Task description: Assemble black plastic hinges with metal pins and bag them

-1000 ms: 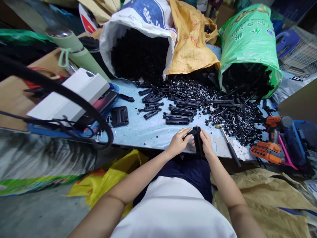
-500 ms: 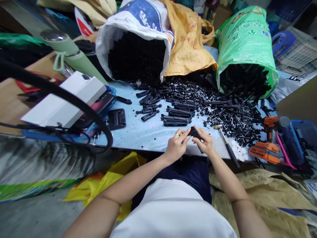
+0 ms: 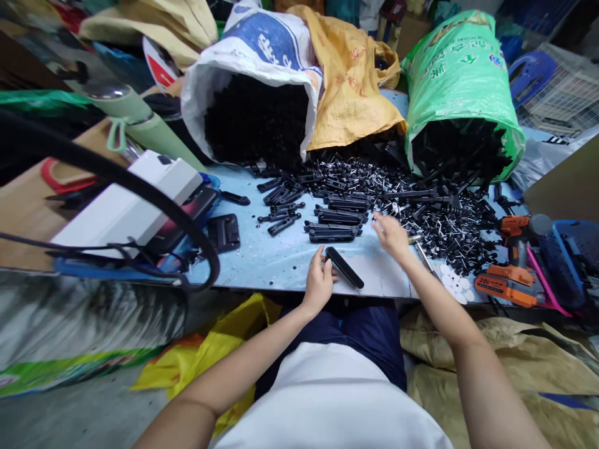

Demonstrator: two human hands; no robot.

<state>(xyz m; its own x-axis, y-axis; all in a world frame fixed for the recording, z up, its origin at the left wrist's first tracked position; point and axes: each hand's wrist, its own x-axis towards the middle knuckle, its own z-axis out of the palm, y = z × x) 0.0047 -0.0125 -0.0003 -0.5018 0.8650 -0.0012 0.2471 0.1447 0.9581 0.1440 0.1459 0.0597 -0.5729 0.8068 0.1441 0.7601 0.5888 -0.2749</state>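
My left hand [image 3: 319, 280] is at the table's front edge, fingers apart, beside a long black plastic part [image 3: 345, 268]. The part lies slanted on the blue tabletop; its upper end is close to my fingertips, and I cannot tell whether they touch. My right hand [image 3: 392, 237] reaches toward the left edge of a heap of small black parts and metal pins [image 3: 449, 231], fingers stretched and slightly apart. Similar long black parts [image 3: 333, 233] lie stacked in a row between the hands and the heap. Smaller black links [image 3: 284, 224] lie left of them.
A hammer [image 3: 425, 257], white discs [image 3: 456, 284] and an orange cordless drill [image 3: 508, 274] lie on the right. Behind stand a white sack [image 3: 191, 93], an orange sack [image 3: 350, 93] and a green sack [image 3: 458, 87]. A black cable [image 3: 154, 193] arches across the left, near a white box [image 3: 126, 206].
Both hands held the black part together before. Now it lies on the table; my right hand has moved up toward the heap and my left hand has opened and shifted slightly left.
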